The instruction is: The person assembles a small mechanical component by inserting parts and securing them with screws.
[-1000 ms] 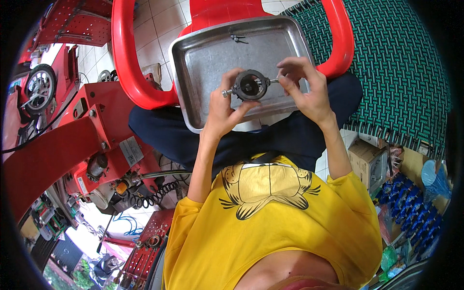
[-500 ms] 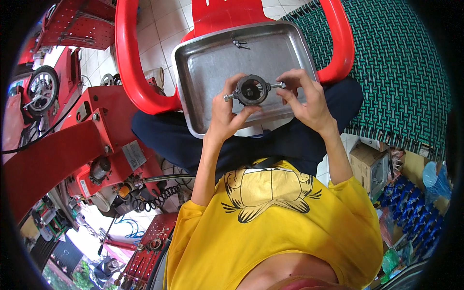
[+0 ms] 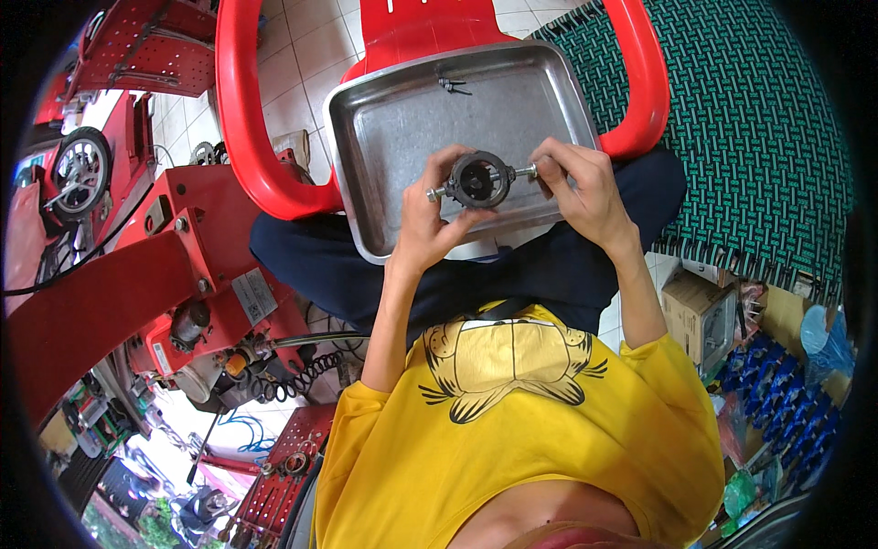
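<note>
My left hand holds a dark metal ring-shaped part between its thumb and fingers, its round opening facing up. A silver bolt juts from the ring's left side, past my left fingers. On the opposite side, my right hand pinches the end of another silver bolt with thumb and fingertips. Both hands hover over the near part of a shallow metal tray. A few small dark bolts lie near the tray's far side.
The tray rests on a red plastic chair in front of my legs. Red workshop machinery stands at the left, with a wheel beyond. A green patterned mat lies at the right, above a cardboard box.
The ring part has shifted slightly right and downward in the picture. My right fingers, spread around the bolt's end before, have closed on it.
</note>
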Available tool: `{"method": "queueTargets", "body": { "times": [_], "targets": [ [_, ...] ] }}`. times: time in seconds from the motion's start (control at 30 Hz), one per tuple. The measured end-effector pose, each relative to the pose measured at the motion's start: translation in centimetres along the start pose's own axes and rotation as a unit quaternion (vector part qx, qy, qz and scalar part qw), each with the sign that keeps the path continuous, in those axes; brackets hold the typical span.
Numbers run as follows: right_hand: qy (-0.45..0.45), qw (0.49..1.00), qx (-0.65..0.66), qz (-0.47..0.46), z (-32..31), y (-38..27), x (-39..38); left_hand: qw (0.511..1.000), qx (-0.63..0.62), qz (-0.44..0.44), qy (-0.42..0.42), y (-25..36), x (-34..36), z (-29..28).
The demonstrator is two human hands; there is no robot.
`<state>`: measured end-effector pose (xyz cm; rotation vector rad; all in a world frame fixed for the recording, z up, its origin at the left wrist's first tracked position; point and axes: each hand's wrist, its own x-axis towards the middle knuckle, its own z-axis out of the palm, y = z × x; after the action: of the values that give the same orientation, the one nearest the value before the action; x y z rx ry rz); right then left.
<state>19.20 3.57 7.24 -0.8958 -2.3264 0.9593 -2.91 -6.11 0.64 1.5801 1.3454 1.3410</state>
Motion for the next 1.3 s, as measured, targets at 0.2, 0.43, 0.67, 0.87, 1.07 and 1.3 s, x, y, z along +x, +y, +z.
{"method": "queueTargets", "body": {
  "times": [0.2, 0.43, 0.67, 0.87, 1.07, 1.3],
  "targets": [
    [0.025, 0.999, 0.012, -0.019, 0.2, -1.0, -0.1, 0.999, -0.031, -0.019, -0.009, -0.2, -0.1, 0.1],
    [0.047, 0.999, -0.007, -0.022, 0.6, -1.1, -0.2, 0.999, -0.045, 0.003, -0.003, -0.7, -0.2, 0.5],
    [0.030, 0.997, -0.057, -0.037, 0.5, -1.1, 0.0, 0.999, -0.052, 0.000, -0.002, -0.8, -0.3, 0.5],
    [0.035, 0.996, -0.066, -0.052, 0.7, -1.4, 0.0, 0.998, -0.057, -0.014, 0.019, -0.7, -0.3, 0.2],
    [0.040, 0.999, 0.004, -0.004, 1.1, -1.5, 0.2, 0.998, -0.051, -0.015, 0.024, -1.0, -0.5, -0.1],
    [0.040, 0.997, -0.030, -0.051, 1.3, -1.1, 0.2, 0.998, -0.034, 0.020, 0.042, -1.2, -0.6, -0.2]
  ]
}}
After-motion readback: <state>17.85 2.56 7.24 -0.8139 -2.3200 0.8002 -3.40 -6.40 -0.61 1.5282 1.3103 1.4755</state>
